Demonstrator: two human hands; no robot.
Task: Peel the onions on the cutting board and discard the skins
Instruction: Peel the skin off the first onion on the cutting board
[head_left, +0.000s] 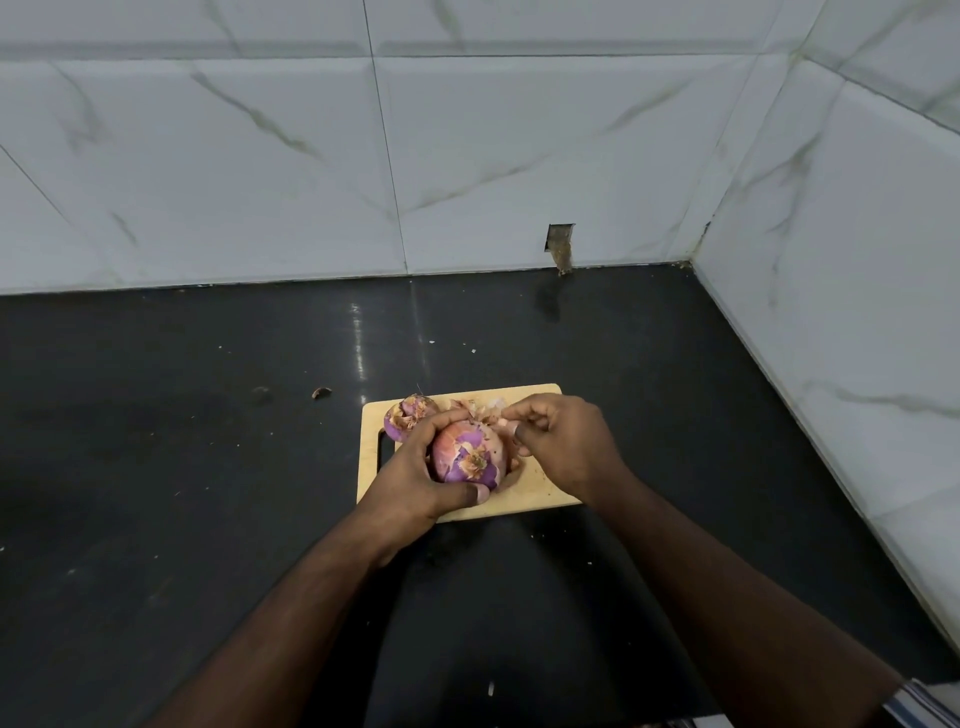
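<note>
A small wooden cutting board lies on the black counter. My left hand grips a red onion just above the board, fingers curled over its top and thumb under it. Patches of dry orange skin cling to its purple surface. My right hand is at the onion's upper right and pinches a strip of papery skin between thumb and fingers. A second red onion, partly flaked, sits at the board's far left corner, half hidden behind my left hand.
The black counter runs left and toward me. White marble-look tiled walls close the back and the right side. A loose skin scrap lies on the counter left of the board, with small flecks scattered around.
</note>
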